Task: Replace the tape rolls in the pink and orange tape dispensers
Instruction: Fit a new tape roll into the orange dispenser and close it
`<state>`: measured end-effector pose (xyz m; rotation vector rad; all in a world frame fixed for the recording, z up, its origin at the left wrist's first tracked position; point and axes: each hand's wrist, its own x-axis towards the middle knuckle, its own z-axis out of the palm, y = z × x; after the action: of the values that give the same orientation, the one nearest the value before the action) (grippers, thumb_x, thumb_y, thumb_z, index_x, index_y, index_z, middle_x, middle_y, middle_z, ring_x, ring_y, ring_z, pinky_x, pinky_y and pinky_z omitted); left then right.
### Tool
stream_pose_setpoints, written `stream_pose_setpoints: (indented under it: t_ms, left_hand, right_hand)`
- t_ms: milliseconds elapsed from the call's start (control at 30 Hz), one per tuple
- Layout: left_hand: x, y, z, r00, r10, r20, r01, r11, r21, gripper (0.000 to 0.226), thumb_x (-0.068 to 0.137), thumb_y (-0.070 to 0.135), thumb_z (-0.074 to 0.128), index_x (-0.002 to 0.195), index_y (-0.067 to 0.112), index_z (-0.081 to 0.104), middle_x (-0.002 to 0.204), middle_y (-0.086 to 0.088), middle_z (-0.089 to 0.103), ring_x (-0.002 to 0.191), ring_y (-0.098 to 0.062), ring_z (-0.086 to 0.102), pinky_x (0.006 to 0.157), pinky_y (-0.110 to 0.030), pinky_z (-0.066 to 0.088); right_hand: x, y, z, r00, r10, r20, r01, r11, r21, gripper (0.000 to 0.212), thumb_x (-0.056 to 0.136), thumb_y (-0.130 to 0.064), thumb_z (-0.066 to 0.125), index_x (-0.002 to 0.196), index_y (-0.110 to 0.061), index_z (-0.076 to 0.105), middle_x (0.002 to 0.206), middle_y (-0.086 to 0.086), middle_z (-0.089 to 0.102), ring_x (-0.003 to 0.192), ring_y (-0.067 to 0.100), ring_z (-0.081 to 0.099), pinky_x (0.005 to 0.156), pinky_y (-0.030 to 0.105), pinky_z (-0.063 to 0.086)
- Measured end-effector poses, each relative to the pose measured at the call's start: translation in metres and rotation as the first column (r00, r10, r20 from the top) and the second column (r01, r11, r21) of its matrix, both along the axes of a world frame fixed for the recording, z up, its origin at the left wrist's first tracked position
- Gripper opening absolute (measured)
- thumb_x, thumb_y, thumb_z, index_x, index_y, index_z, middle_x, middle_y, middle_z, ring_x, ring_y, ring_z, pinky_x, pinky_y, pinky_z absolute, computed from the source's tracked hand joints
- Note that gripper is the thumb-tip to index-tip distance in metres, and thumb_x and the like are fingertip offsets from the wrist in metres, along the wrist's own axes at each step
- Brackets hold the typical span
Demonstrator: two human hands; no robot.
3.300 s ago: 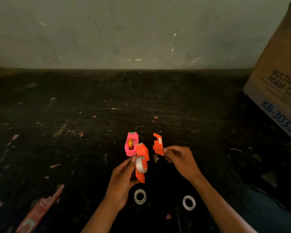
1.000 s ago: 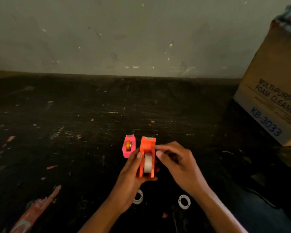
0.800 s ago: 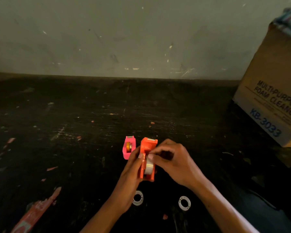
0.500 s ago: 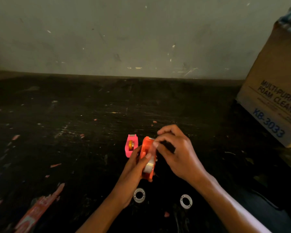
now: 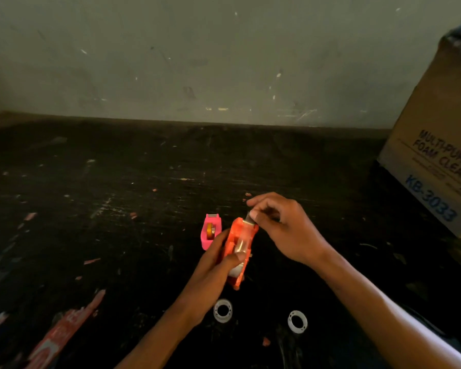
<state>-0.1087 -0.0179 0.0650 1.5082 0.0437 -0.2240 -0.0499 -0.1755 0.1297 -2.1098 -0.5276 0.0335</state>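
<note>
Left hand (image 5: 210, 272) wrapped round the orange dispenser (image 5: 239, 251), thumb pressed on its side over the clear roll, holding it up off the dark bench. Dispenser's long axis runs away from the person, tilted a bit to the right; cutter end is the far end, right under the right hand (image 5: 282, 230). Right hand's thumb & forefinger pinched narrow on the tape end (image 5: 248, 219) just at that cutter end, other fingers curled loose. So the pull looks to go along the dispenser's length, away from the left hand, w/ the right hand the nearer one to the blade. Prob. the step is drawing the strip over the teeth; can't tell if it's seated yet.

Pink dispenser (image 5: 210, 231) stands on the bench just left of the orange one, beside the left fingertips, w/ an amber roll showing inside, so not yet done I'd guess. Two pale rings (image 5: 222, 310) lie near the left wrist, 2nd ring (image 5: 297, 321) below the right forearm, both untouched
</note>
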Motion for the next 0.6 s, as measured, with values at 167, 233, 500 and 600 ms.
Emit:
stream_pose_setpoints:
  t_ms: [167,233,500,600]
  left_hand:
    - [0.002,0.004,0.0,0.999,-0.001,0.051,-0.002,0.998,0.06,0.047,0.089,0.022,0.053,0.119,0.053,0.034,0.112,0.021,0.052,0.101,0.006,0.052,0.078,-0.018,0.043]
    - [0.004,0.006,-0.002,0.998,-0.003,0.058,-0.003,0.995,0.101,0.056,0.088,0.026,0.056,0.134,0.046,0.03,0.126,0.014,0.048,0.106,0.004,0.049,0.081,-0.019,0.043]
    - [0.026,-0.001,-0.018,0.999,-0.022,-0.041,0.026,0.994,0.106,0.043,0.087,0.025,0.057,0.121,0.047,0.043,0.121,0.004,0.055,0.107,-0.014,0.057,0.081,-0.029,0.047]
    - [0.04,-0.011,-0.032,0.99,-0.007,-0.144,0.013,0.999,0.04,0.046,0.085,0.032,0.059,0.127,0.037,0.042,0.116,-0.013,0.062,0.085,-0.024,0.065,0.065,-0.035,0.05]
  right_hand:
    - [0.008,0.001,0.005,0.968,0.041,-0.248,-0.032,0.999,0.04,0.032,0.095,-0.004,0.061,0.072,-0.025,0.066,0.116,-0.004,0.065,0.105,0.008,0.062,0.099,0.029,0.049]
    - [0.013,0.001,0.007,0.942,0.056,-0.331,-0.034,0.997,0.074,0.028,0.095,-0.003,0.062,0.074,-0.021,0.068,0.114,-0.001,0.067,0.097,0.005,0.063,0.087,0.02,0.051]
    - [0.034,-0.004,-0.023,0.79,-0.037,-0.612,0.147,0.98,0.131,0.02,0.097,-0.004,0.059,0.085,-0.014,0.073,0.102,0.008,0.071,0.107,0.021,0.067,0.104,0.039,0.055]
    - [0.045,-0.012,-0.042,0.672,-0.048,-0.739,0.355,0.897,0.264,0.015,0.1,-0.011,0.054,0.1,-0.007,0.069,0.109,0.015,0.07,0.099,0.023,0.068,0.098,0.04,0.055]
